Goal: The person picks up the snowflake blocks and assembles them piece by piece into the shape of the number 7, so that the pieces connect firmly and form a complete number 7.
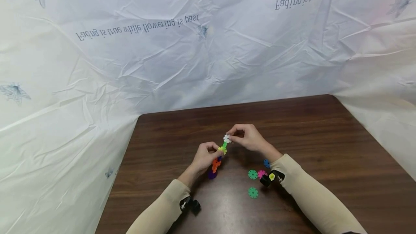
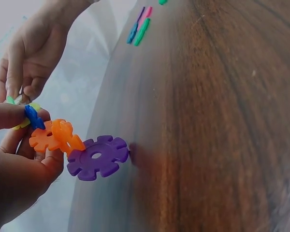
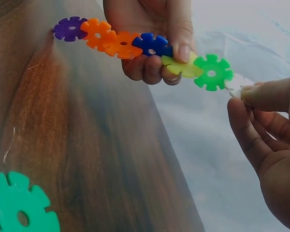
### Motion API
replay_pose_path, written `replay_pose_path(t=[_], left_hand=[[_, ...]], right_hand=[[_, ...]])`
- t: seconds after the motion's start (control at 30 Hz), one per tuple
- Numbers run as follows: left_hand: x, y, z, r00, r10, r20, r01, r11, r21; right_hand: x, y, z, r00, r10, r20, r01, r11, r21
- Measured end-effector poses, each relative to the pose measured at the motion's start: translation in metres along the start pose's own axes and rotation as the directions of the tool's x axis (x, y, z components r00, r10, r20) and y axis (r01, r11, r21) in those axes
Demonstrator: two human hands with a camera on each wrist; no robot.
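A chain of notched plastic discs is stretched between my two hands. In the right wrist view it runs from a purple disc (image 3: 63, 31) through two orange discs (image 3: 99, 28), a blue disc (image 3: 150, 43), a yellow disc (image 3: 186, 72) and a green disc (image 3: 222, 71) to a white disc (image 3: 238, 82). My left hand (image 1: 203, 157) pinches the chain around the yellow disc, thumb on top. At the far end my right hand (image 1: 250, 138) pinches the white disc between thumb and index finger. The white disc touches the green one; fingertips partly cover it.
Loose discs lie on the brown wooden table (image 1: 162, 136), by my right forearm: two green discs (image 1: 250, 172), a pink disc (image 1: 261, 172) and a blue disc (image 1: 266, 163). A printed white sheet (image 1: 227, 64) hangs behind the table and at its sides.
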State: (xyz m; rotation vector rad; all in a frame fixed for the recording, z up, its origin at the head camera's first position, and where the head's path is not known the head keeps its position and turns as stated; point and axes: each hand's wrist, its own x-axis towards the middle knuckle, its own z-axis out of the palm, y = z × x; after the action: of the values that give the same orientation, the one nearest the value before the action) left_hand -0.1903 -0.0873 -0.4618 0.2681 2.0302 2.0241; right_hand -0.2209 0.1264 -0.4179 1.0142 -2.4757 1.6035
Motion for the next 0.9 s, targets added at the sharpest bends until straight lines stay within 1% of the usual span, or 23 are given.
replay_pose_path(t=[0.1,0.2,0.47,0.6,0.7,0.8,0.9], left_hand=[[-0.002,0.003,0.001,1.000,0.012,0.003,-0.012,1.000,0.011],[-0.001,0.003,0.001,1.000,0.007,0.000,-0.007,1.000,0.018],[-0.002,0.004,0.001,1.000,0.010,0.002,-0.010,0.999,0.044],[-0.002,0.004,0.001,1.000,0.015,-0.004,-0.015,0.999,0.050],[-0.002,0.005,0.002,1.000,0.022,-0.006,-0.022,0.999,0.049],[-0.003,0.006,0.003,0.999,0.032,-0.017,-0.032,0.998,0.052],[-0.003,0.007,0.005,0.999,0.037,-0.031,-0.036,0.998,0.053]], right_hand=[[-0.001,0.003,0.001,1.000,0.004,-0.003,-0.004,1.000,0.009],[-0.001,0.005,0.003,1.000,0.017,-0.003,-0.017,1.000,0.009],[0.002,0.037,0.009,0.999,0.041,-0.015,-0.041,0.999,0.002],[0.002,0.039,0.011,0.999,0.030,-0.027,-0.030,0.999,0.012],[0.002,0.036,0.011,0.999,0.006,-0.046,-0.006,1.000,0.009],[0.003,0.033,0.010,0.998,-0.023,-0.056,0.022,1.000,-0.015],[0.003,0.030,0.010,0.998,-0.033,-0.054,0.030,0.998,-0.048]])
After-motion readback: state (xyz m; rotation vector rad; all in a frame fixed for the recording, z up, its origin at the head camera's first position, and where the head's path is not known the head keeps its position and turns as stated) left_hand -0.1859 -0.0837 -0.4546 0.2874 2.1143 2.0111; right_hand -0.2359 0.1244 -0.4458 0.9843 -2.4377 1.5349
